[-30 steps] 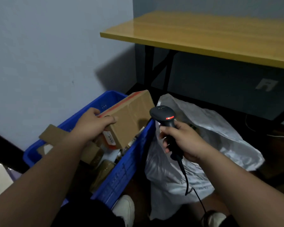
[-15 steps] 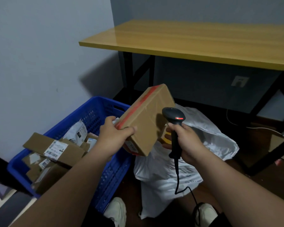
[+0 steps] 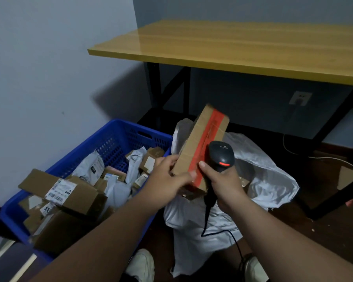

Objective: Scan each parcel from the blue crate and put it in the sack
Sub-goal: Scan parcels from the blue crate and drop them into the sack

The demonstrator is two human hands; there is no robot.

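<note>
The parcel, a long flat cardboard box with a red tape stripe running down its length, stands tilted on end above the mouth of the sack, its upper end leaning away toward the wall. The left hand grips its lower end, fingers curled over the near edge and thumb pressed against the side. The right hand is wrapped round the handle of a dark plastic scanner, its thumb touching the red tape; the scanner's rounded head sits against the box's face and shows a small red glowing bar. A black cable trails from the handle down over the sack.

The sack is white, thin and crinkled, slumped on a dark wooden floor with its mouth open; something brown shows inside. Just beside it on the left is the blue crate, rigid plastic with perforated walls, filled with a jumble of cardboard boxes and grey plastic mailers, several with white barcode labels. Two white shoes show at the bottom edge.

Behind stands a table with a glossy yellow wood top and black metal legs, set against pale blue-grey walls, with a wall socket under its far edge.
</note>
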